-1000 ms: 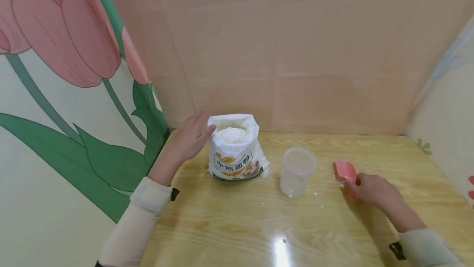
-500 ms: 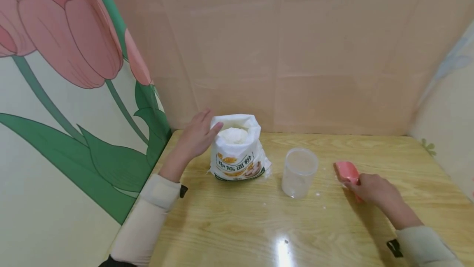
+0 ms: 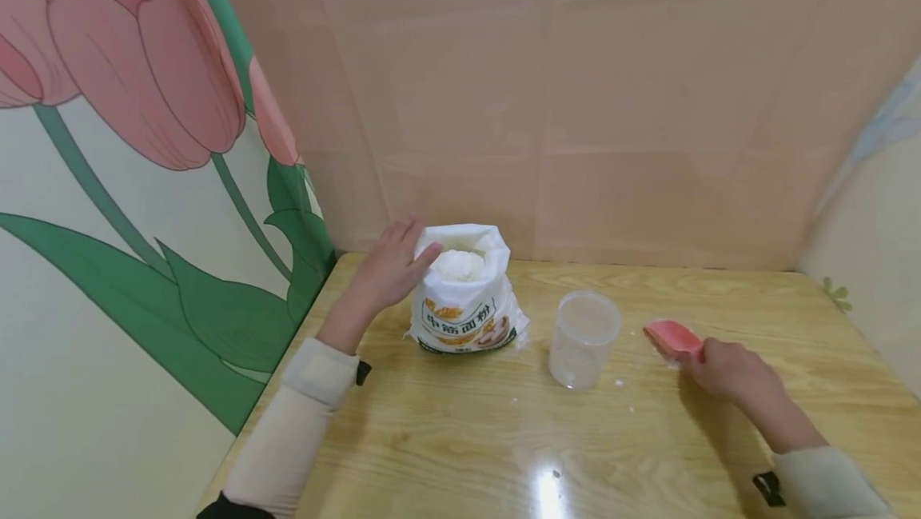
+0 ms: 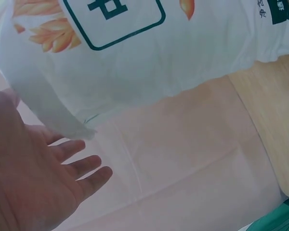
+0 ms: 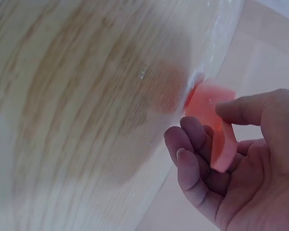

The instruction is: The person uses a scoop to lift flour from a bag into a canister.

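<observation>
My right hand (image 3: 734, 371) grips a pink scoop (image 3: 672, 337) low over the table. In the right wrist view the thumb presses near the base of the scoop's bowl (image 5: 207, 103), with the fingers curled round its handle. At the left side of a white flour bag (image 3: 464, 307) is my left hand (image 3: 392, 267), its fingers relaxed and spread. The left wrist view has this hand (image 4: 38, 178) beside the bag's upper edge (image 4: 53, 98); whether the thumb touches the bag cannot be told. White flour (image 3: 460, 265) shows inside the bag's mouth.
A clear plastic tub (image 3: 584, 343) stands upright between bag and scoop. Small white specks of flour lie on the wooden table (image 3: 446, 439). A pinkish-brown sheet (image 3: 647, 103) hangs behind the table, and a tulip-patterned wall (image 3: 144, 319) borders the left.
My right hand has turned the scoop, so its bowl points more to the left and the handle is hidden. The left hand has moved slightly right, closer against the bag.
</observation>
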`<state>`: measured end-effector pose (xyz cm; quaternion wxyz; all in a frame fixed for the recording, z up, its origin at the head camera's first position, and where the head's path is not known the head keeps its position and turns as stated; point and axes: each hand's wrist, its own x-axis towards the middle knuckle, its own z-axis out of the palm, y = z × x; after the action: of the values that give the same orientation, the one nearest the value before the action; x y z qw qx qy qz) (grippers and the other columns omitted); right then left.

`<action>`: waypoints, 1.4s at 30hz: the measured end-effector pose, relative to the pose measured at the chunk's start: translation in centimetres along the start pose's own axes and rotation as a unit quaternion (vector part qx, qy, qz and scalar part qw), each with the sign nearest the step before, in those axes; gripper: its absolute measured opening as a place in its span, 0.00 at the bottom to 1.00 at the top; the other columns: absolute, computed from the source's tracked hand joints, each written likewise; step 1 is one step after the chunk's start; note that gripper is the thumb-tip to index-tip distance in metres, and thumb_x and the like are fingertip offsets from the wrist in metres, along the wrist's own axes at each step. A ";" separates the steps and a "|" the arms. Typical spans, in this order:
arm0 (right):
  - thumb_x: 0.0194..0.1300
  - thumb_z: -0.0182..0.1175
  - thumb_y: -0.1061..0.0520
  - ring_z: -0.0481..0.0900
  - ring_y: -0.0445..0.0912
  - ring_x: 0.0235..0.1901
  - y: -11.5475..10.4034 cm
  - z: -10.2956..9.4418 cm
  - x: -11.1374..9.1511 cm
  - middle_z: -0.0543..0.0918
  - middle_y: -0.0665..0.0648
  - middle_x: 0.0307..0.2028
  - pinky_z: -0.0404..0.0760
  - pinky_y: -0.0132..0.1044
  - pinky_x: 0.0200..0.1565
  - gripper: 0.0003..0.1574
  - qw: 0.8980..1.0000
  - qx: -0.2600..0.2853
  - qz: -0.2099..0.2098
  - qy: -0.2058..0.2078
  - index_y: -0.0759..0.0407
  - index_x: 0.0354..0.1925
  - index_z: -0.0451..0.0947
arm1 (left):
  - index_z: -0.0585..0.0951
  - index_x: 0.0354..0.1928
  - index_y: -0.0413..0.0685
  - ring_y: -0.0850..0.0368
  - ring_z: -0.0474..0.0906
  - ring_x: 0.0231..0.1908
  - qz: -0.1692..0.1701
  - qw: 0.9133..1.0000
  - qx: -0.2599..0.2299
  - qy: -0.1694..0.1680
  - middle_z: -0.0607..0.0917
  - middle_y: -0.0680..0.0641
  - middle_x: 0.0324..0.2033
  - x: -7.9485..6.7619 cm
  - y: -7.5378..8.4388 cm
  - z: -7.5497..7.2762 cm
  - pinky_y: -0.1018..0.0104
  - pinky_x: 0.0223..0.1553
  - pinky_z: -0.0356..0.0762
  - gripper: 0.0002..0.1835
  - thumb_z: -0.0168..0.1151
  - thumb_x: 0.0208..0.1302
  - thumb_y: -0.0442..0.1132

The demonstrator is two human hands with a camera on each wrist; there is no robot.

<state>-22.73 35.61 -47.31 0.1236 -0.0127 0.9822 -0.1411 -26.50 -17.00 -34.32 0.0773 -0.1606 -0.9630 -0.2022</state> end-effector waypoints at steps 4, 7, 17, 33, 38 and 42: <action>0.73 0.51 0.42 0.72 0.54 0.26 0.5 -0.1 -0.1 0.75 0.62 0.27 0.70 0.45 0.25 0.26 1.000 0.001 -0.015 0.023 0.65 0.35 0.70 | 0.53 0.80 0.43 0.42 0.43 0.79 -0.003 1.000 0.000 -0.010 0.52 0.41 0.80 0.1 0.0 0.3 0.45 0.77 0.45 0.46 0.32 0.76 0.70; 0.74 0.50 0.47 0.74 0.56 0.26 0.9 0.0 -0.2 0.75 0.63 0.26 0.72 0.49 0.25 0.22 0.998 0.003 -0.042 0.054 0.67 0.35 0.67 | 0.52 0.80 0.42 0.43 0.43 0.79 -0.003 1.000 -0.001 -0.012 0.51 0.41 0.80 0.2 0.0 0.6 0.46 0.78 0.45 0.45 0.33 0.76 0.70; 0.83 0.40 0.55 0.68 0.49 0.24 1.3 0.4 0.2 0.70 0.56 0.23 0.69 0.45 0.26 0.19 0.983 0.005 -0.133 0.130 0.66 0.35 0.65 | 0.51 0.80 0.39 0.45 0.42 0.79 -0.005 1.000 -0.009 -0.027 0.48 0.41 0.80 0.1 -0.1 0.7 0.48 0.78 0.46 0.51 0.29 0.73 0.74; 0.75 0.57 0.60 0.55 0.39 0.19 1.2 -2.0 0.3 0.62 0.45 0.19 0.59 0.33 0.23 0.13 0.916 -0.139 -0.292 0.235 0.58 0.32 0.66 | 0.48 0.80 0.41 0.49 0.41 0.80 0.008 0.999 -0.001 -0.053 0.44 0.44 0.81 0.0 -0.6 0.6 0.50 0.77 0.48 0.54 0.30 0.70 0.78; 0.76 0.56 0.58 0.54 0.37 0.19 1.0 -3.3 0.4 0.62 0.44 0.20 0.57 0.31 0.23 0.12 0.918 -0.159 -0.293 0.216 0.57 0.33 0.66 | 0.48 0.80 0.41 0.49 0.41 0.80 0.012 0.998 0.004 -0.058 0.43 0.45 0.81 0.1 -0.7 0.6 0.50 0.77 0.48 0.55 0.30 0.69 0.78; 0.77 0.56 0.57 0.56 0.36 0.20 0.3 -4.7 0.3 0.64 0.44 0.21 0.58 0.31 0.23 0.12 0.913 -0.170 -0.302 0.214 0.57 0.34 0.66 | 0.48 0.81 0.41 0.48 0.41 0.80 0.011 0.998 0.005 -0.060 0.43 0.45 0.81 0.1 -0.7 0.5 0.50 0.77 0.48 0.54 0.31 0.70 0.77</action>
<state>-24.13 37.13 -43.12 -0.1416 -0.2991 0.9436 -0.0023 -26.88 -17.40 -34.99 0.0219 -0.1823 -0.9652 -0.1863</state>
